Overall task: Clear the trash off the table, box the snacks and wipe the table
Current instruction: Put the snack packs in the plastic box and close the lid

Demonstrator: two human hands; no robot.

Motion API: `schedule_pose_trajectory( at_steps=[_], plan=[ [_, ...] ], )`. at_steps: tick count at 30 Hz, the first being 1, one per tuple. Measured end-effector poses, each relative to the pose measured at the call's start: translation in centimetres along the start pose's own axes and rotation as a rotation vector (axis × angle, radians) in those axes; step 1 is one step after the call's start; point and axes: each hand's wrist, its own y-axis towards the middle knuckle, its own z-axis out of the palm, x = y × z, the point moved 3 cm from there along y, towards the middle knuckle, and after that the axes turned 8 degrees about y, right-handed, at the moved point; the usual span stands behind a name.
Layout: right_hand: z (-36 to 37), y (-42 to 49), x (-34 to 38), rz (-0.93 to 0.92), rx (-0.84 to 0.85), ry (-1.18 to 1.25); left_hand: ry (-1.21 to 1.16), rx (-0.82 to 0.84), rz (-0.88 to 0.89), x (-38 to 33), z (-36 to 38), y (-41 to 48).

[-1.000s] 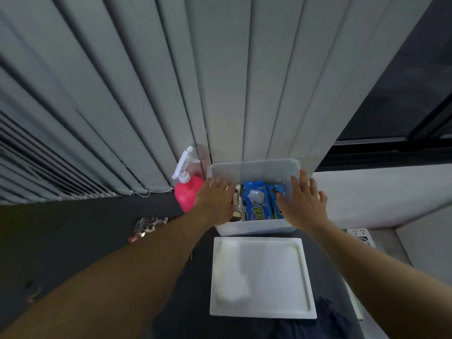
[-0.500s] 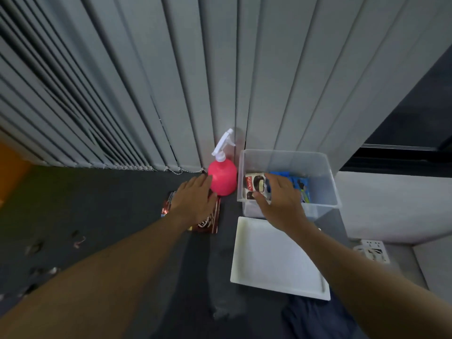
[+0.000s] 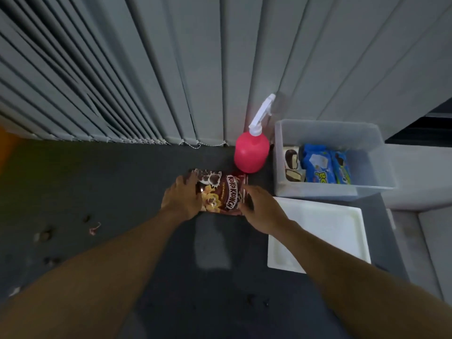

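Our right hand (image 3: 259,207) has left the clear plastic box (image 3: 367,192) and joined our left hand (image 3: 182,199) at the glossy brown cereal packet (image 3: 221,192), which lies on the dark surface (image 3: 122,192). Our left fingers rest flat on it. Whether the right hand grips, we cannot tell. We judge this snack goes into the box next.

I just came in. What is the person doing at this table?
A person is tidying a dark table. Both hands are on a Koko Krunch packet lying flat, the left hand at its left edge, the right hand at its right edge; whether they grip it yet is unclear. To the right, an open clear box holds blue snack packs, with a white lid in front. A pink spray bottle stands by the blinds. Crumbs lie on the left.
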Motion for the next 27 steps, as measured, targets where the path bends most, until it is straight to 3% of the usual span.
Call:
schedule_pose_trajectory(
  at_steps=[2,6,12,15,23,27],
  plan=[
    [1.5,1.6,-0.6,0.126,0.051,0.019,-0.055,0.055,-0.004,1.3,1.0,0.5],
    [3.9,3.2,-0.4,0.272,0.061,-0.182,-0.101,0.044,0.069,2.8,2.2,0.9],
    [4.1,4.4,0.7,0.404,-0.136,0.225,-0.261,0.004,0.095,3.4,1.1,0.4],
    [3.6,4.1,1.6,0.342,-0.128,0.330,-0.337,-0.004,0.072,3.7,1.1,-0.5],
    [-0.3,0.7,4.2,0.018,-0.173,0.199,-0.361,-0.112,0.018,1.9,-1.0,-4.4],
    [-3.6,-1.4,5.0,-0.036,-0.245,0.159,-0.369,-0.190,0.041,-1.1,-2.7,-5.9]
  ],
)
